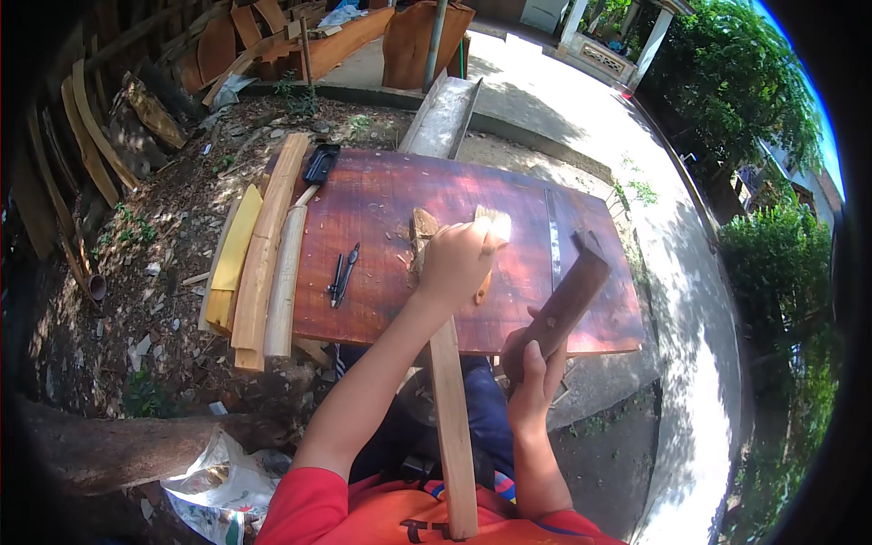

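Note:
My left hand point(460, 259) is closed around a brush with pale bristles point(493, 221); the end of its orange-brown handle shows below the fingers. Under that hand lies a long wooden strip point(451, 427), running from the tabletop back to my chest. Its far end point(423, 225) looks rough and notched, with the stretch beneath my hand hidden. To the right, my right hand point(538, 377) grips a dark wooden hand plane point(568, 304), held tilted up over the table's near right edge. Wood shavings lie beside the strip.
On the reddish wooden table point(363, 195) lie a pair of compasses point(345, 272), a metal ruler point(553, 238) and a black tool point(322, 163). Several boards point(270, 263) line its left edge. A white sack point(222, 486) and a log point(136, 445) are on the ground at lower left.

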The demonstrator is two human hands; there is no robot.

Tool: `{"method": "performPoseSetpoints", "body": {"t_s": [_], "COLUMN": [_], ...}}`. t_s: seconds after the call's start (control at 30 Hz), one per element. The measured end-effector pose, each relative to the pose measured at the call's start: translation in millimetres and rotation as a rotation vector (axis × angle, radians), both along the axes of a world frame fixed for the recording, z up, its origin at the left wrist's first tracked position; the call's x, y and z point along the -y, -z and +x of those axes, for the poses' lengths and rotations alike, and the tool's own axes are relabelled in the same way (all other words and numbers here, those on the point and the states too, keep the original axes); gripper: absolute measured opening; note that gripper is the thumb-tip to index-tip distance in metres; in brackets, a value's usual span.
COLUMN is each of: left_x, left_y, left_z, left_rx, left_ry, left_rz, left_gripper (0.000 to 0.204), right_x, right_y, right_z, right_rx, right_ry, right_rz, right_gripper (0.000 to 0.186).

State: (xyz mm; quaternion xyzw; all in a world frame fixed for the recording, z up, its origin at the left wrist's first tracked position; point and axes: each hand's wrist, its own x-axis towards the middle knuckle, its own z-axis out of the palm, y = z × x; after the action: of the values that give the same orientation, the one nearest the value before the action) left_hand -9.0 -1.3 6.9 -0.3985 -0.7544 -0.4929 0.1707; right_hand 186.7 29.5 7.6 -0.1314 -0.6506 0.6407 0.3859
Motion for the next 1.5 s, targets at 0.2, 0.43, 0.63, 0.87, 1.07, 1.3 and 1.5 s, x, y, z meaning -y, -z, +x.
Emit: {"method": "performPoseSetpoints", "body": {"t_s": [0.2,0.43,0.63,0.87,1.07,1.3,1.5], "left_x": [-1.9,-1.7,4.3,-2.1,4.9,-20.7,4.1], "left_y": [0.6,-2.2,1.2,-6.6,11.4,12.7,21.9], "left_z": [1.7,1.5,-3.3,11.5,3.1,6.3,-0.9], "left_rx": [-0.051,-0.135,-0.145,-0.117,-0.163,-0.16,-0.152], "left_ry": [-0.029,-0.038,0.035,-0.061,-0.024,0.038,0.001], "left_rz": [-0.062,-0.087,-0.043,-0.1,-0.083,-0.042,-0.065], "left_gripper": [0.025,0.025,0.023,0.027,0.028,0.02,0.022], "right_x": [-3.0,-12.4,-12.0,3.0,9.1,-2.9,11.5], "right_y": [3.1,10.5,0.0,-12.5,-7.6,1.9,11.1], "right_z": [-11.2,-7.5,-6.1,-1.2,-13.1,-10.2,-19.4], "right_rx": [0.111,0.124,0.314,-0.01,0.085,0.072,0.134], "right_ry": [-0.066,-0.127,-0.401,-0.099,-0.108,-0.143,-0.18], "right_rz": [0.119,-0.006,-0.132,-0.264,-0.281,-0.187,-0.177], "right_gripper": [0.047,0.047,0.037,0.055,0.058,0.054,0.052]}}
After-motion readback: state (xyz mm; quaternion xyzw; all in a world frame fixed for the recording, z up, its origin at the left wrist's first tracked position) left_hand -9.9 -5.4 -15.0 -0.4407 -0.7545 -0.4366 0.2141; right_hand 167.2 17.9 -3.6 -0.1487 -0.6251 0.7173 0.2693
